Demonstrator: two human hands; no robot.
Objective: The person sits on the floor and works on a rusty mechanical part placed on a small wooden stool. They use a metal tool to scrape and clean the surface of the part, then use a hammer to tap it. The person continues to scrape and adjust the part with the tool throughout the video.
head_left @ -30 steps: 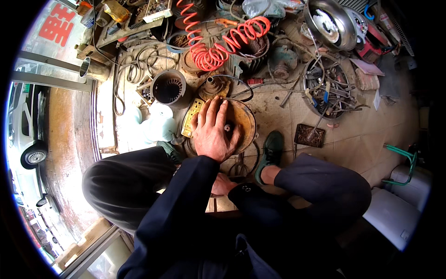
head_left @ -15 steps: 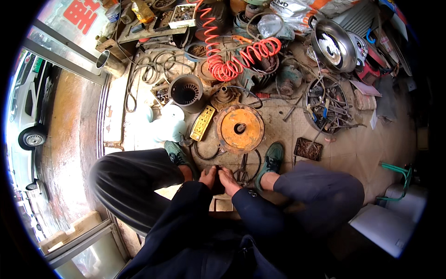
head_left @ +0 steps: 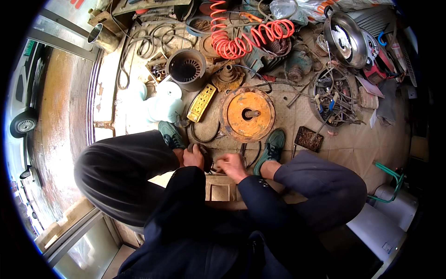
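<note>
My left hand (head_left: 192, 156) is low in the middle, fingers wrapped round a dark rounded piece (head_left: 202, 149) that I cannot clearly make out. My right hand (head_left: 230, 163) is closed just right of it, its curled fingers at a small thing too hidden to name. Beyond them lies a rusty orange disc (head_left: 247, 101) with a metal shaft (head_left: 252, 114) standing in its central hole. A yellow power strip (head_left: 201, 102) and a dark cable loop are beside the disc, with scissors-like handles under it near my right hand.
A cylindrical stator (head_left: 186, 69), a rusty flange (head_left: 228, 78), red coiled hose (head_left: 237, 46), a basin of tools (head_left: 334, 100), a steel pan (head_left: 344, 39) and a small tray (head_left: 309, 138) crowd the floor. Pale round objects (head_left: 165, 107) lie left; glass panels (head_left: 85, 242) stand at the left edge.
My left hand left the orange disc and joined the right low down; both have since parted slightly, the left now holding a dark piece. The view shifted, and things appear higher in it.
</note>
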